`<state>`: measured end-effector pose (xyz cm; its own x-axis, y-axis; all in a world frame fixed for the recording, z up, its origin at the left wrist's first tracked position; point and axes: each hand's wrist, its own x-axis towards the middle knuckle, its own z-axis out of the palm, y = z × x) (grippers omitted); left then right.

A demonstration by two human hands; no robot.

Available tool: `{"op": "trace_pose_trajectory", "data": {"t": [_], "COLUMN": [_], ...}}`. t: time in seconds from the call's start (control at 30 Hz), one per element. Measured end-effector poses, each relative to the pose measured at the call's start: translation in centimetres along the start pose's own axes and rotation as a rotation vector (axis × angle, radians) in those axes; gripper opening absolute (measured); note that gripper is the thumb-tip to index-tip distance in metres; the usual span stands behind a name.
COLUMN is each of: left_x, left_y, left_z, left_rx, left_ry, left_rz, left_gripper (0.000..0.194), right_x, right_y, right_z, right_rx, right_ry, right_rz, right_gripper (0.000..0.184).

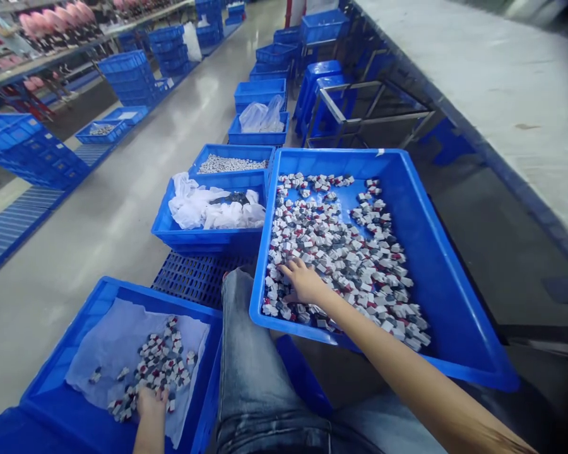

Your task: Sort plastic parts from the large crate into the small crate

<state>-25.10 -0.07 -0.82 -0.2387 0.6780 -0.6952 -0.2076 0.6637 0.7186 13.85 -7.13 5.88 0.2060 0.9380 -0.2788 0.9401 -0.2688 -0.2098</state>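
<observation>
My right hand (305,282) reaches over the near left part of a large blue bin (454,296). Its fingers are spread and touch a wide layer of small white, grey and dark red plastic pieces (334,246). Down at the lower left, my left hand (152,402) is in a second blue bin (108,287), at the near edge of a smaller heap of the same pieces (163,356). Its fingers look apart, though the pieces partly hide the tips. A pale sheet (104,340) lines this bin under the heap.
Beyond my knee stand a blue bin with crumpled white bags (194,205) and one with small pale parts (230,164). A grey tabletop (515,94) runs along the right, with blue stools (319,94) and a metal frame (360,120) beside it. Stacked bins (130,75) line the aisle's left.
</observation>
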Motion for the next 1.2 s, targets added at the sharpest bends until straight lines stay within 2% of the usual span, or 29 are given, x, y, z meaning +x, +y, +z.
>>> {"op": "trace_pose_trajectory", "data": {"t": [0.1, 0.17, 0.23, 0.3, 0.4, 0.47, 0.5, 0.6, 0.7, 0.8, 0.87, 0.97, 1.03, 1.1, 1.17, 1.2], "left_x": [0.4, 0.2, -0.9, -3.2, -8.3, -11.7, -13.3, -17.1, -20.0, -22.1, -22.8, -23.0, -22.8, -22.6, -22.5, -22.6], "left_y": [-0.9, -0.4, 1.0, 2.6, 4.1, 3.7, 3.1, 0.9, -0.4, -0.2, 0.3, 0.8, 1.1, 1.4, 1.7, 1.7], "left_z": [1.0, 2.6, 5.0, 7.7, 12.0, 14.7, 16.0, 19.1, 20.9, 21.2, 21.2, 21.1, 21.2, 21.3, 21.4, 21.4], "left_rx": [0.003, -0.010, -0.021, -0.020, 0.017, 0.087, 0.173, 0.398, 0.516, 0.524, 0.472, 0.330, 0.192, 0.049, -0.051, -0.082], "left_ry": [0.187, 0.179, 0.104, -0.022, -0.277, -0.490, -0.635, -0.965, -1.097, -1.088, -1.038, -0.946, -0.975, -1.035, -1.021, -0.985], "left_rz": [-0.069, -0.050, 0.029, 0.148, 0.338, 0.446, 0.532, 0.665, 0.785, 0.865, 0.805, 0.617, 0.399, 0.126, -0.095, -0.159], "left_gripper": [0.032, 0.030, 0.027, 0.025, 0.024, 0.028, 0.031, 0.039, 0.046, 0.040, 0.037, 0.038, 0.033, 0.024, 0.018, 0.017], "right_x": [-0.2, -0.2, -0.2, -0.5, -2.0, -3.7, -4.6, -7.6, -10.0, -11.6, -12.2, -12.8, -13.1, -13.2, -13.2, -13.1], "right_y": [0.4, 0.7, 1.0, 1.2, 1.3, 1.0, 0.7, -1.0, -2.8, -4.0, -4.3, -4.3, -4.3, -4.4, -4.6, -4.7], "right_z": [0.0, 0.1, 0.3, 0.5, 0.5, 0.2, -0.2, -1.8, -3.6, -4.9, -5.4, -5.8, -6.0, -6.1, -6.1, -6.0], "right_rx": [0.016, 0.052, 0.126, 0.245, 0.502, 0.710, 0.817, 1.092, 1.422, 1.867, 2.048, 2.145, 2.122, 2.072, 2.040, 2.036], "right_ry": [-0.013, -0.017, -0.004, 0.035, 0.126, 0.200, 0.237, 0.329, 0.368, 0.371, 0.374, 0.342, 0.330, 0.358, 0.423, 0.467], "right_rz": [0.026, 0.052, 0.071, 0.083, 0.117, 0.154, 0.173, 0.213, 0.212, 0.174, 0.145, 0.094, 0.086, 0.110, 0.146, 0.170], "right_gripper": [0.064, 0.059, 0.055, 0.043, 0.024, 0.019, 0.018, 0.024, 0.028, 0.025, 0.025, 0.027, 0.028, 0.027, 0.024, 0.024]}}
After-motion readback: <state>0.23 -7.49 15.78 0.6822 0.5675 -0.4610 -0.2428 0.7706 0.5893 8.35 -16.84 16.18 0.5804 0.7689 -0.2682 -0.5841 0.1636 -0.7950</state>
